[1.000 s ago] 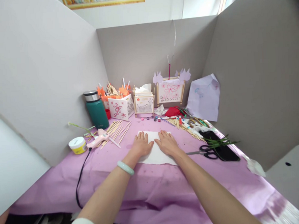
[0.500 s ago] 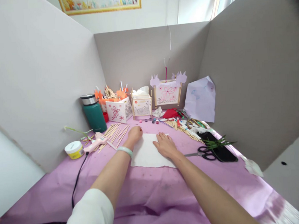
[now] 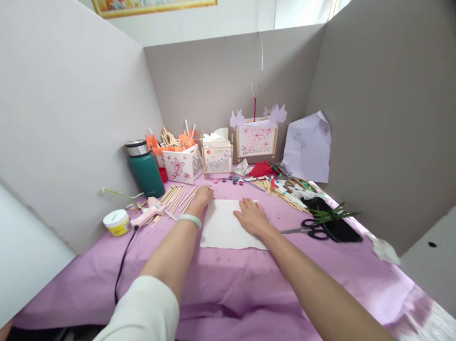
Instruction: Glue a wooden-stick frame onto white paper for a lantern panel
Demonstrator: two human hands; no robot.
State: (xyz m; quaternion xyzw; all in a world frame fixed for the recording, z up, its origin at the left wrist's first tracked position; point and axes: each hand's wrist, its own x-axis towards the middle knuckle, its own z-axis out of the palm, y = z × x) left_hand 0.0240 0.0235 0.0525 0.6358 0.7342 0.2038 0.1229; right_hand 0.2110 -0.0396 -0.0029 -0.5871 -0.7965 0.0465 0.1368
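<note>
A white sheet (image 3: 224,231), perhaps paper or cloth, lies flat on the purple tablecloth in front of me. My right hand (image 3: 253,216) rests on its right half, palm down with the fingers stretched out. At the sheet's far left corner is my left hand (image 3: 203,196), its fingers curled in; whatever they hold, if anything, is hidden. Thin wooden sticks (image 3: 178,200) lie spread just left of that hand. Black-handled scissors (image 3: 309,229) lie to the right of the sheet, beside my right wrist.
Leftward stand a green bottle (image 3: 146,170), a pink glue gun (image 3: 150,211) with its cord, and a yellow-white tub (image 3: 117,222). Decorated boxes (image 3: 218,158) and a hanging picture frame (image 3: 257,138) line the back. A dark phone (image 3: 343,230) lies right, under green leaves. Grey panels (image 3: 226,83) enclose the table.
My left hand has shifted slightly left and away from me at the sheet's far corner. My right hand stays flat on the sheet. The whole view has tilted a little.
</note>
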